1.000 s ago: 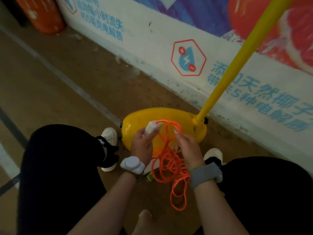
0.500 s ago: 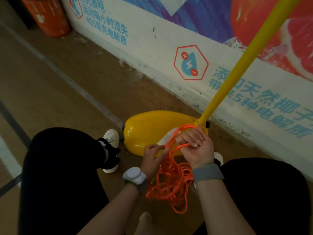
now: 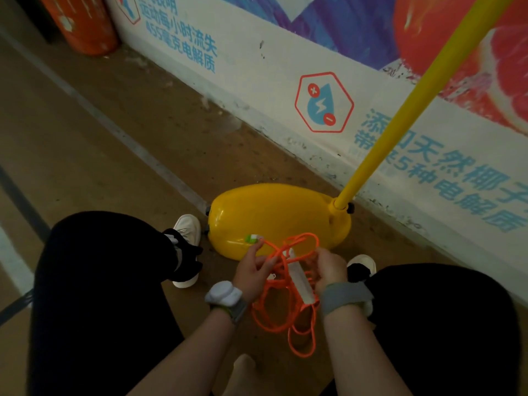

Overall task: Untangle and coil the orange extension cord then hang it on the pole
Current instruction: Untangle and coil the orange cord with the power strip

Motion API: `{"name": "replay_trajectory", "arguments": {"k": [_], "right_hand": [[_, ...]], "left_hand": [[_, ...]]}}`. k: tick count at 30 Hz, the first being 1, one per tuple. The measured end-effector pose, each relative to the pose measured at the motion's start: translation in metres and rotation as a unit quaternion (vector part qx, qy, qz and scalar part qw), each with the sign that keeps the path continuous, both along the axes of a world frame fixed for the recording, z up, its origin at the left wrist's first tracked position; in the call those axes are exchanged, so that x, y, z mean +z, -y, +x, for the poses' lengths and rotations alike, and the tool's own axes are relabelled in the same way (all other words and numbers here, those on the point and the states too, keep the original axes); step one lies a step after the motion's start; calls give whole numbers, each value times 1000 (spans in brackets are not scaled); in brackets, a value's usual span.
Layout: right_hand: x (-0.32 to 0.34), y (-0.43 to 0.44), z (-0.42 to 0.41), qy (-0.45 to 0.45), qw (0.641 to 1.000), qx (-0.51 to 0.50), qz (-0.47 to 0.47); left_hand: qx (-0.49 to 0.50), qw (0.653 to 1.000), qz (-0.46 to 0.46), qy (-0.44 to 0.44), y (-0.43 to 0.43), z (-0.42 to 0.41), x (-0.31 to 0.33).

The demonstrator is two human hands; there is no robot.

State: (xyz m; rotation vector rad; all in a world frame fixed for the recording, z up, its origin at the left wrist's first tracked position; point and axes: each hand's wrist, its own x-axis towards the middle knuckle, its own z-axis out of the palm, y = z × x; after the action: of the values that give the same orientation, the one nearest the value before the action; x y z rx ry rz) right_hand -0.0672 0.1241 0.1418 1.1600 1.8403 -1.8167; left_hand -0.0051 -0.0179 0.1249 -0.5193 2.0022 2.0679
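The orange extension cord (image 3: 285,315) hangs in a loose tangle of loops between my hands, above the floor. My left hand (image 3: 253,271) pinches the cord just behind its green and white plug (image 3: 253,238). My right hand (image 3: 328,267) grips several upper loops. The white socket strip (image 3: 300,278) dangles slantwise inside the tangle. The yellow pole (image 3: 414,110) slants up to the top right from its yellow base (image 3: 274,215), which lies just beyond my hands.
A wall with printed posters (image 3: 328,104) runs behind the pole base. An orange barrel (image 3: 83,27) stands at the far left corner. My knees in black trousers and white shoes (image 3: 188,227) flank the cord on the brown floor.
My hands dropped lower and apart. The left hand came up holding the plug end, the socket strip slid down into the tangle, and the loops spread wider.
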Motion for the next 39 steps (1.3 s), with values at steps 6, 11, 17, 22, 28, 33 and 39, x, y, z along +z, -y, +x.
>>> {"name": "replay_trajectory", "arguments": {"k": [6,11,17,22,28,33,39], "right_hand": [[5,47,31,-188,875,176,410],[-15,42,37,-116,830,307,451],[-20,38,34,-121,911,361,159],[-27,33,37,-143,909,344,187],[-32,29,30,-159,912,316,207],[-17,39,30,-65,960,268,-42],[-10,26,31,-70,953,292,53]], "left_hand": [[25,998,-58,11,4,-5,-10],[-9,995,-97,-10,-1,-2,-14],[17,985,-173,6,0,-1,-15],[-39,949,-312,23,-3,-1,-16],[22,923,-353,153,16,-6,-28],[25,924,-335,183,19,-16,-29],[-104,880,-458,75,11,-3,-29]]}}
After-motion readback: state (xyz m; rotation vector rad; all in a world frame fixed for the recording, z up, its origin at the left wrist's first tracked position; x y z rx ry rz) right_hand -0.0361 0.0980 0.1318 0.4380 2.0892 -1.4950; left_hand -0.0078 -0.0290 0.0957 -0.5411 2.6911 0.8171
